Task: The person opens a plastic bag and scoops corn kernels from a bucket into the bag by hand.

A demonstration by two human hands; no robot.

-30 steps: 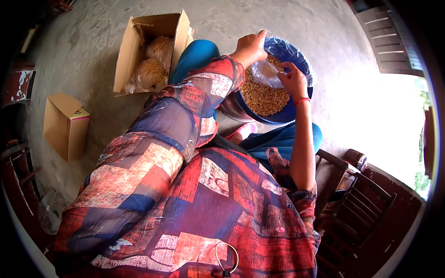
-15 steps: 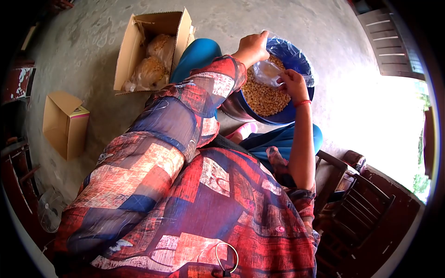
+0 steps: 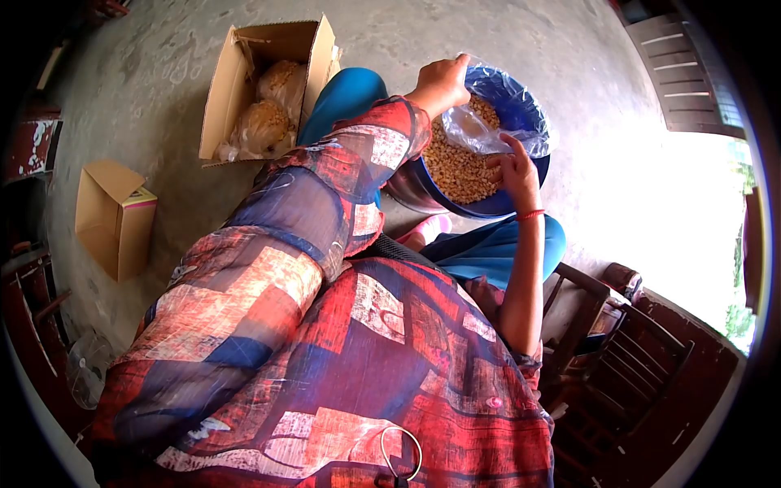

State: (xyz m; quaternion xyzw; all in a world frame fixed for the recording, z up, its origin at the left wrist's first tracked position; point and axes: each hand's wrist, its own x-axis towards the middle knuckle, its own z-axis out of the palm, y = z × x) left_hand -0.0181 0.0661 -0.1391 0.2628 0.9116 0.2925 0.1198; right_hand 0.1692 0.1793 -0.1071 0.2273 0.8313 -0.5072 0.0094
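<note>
A blue round tub stands in front of me, holding many small golden-brown pieces that look like kernels or split nuts. Clear plastic lines its far side and hangs across the middle over the pieces. At the tub's far left rim, my left hand is closed on the edge of the clear plastic bag. My right hand, a red band at its wrist, hovers over the near right of the tub. Its index finger reaches up against the plastic, apart from the other, bent fingers.
Left of my knee, an open cardboard box contains clear bags of similar pieces. A smaller open carton sits farther left on the concrete floor. Dark wooden chairs stand at the right, near a bright doorway.
My right hand has shifted slightly down and its pinch has loosened, with the index finger now raised. The plastic has spread rightward across the tub. My left hand has stayed at the rim.
</note>
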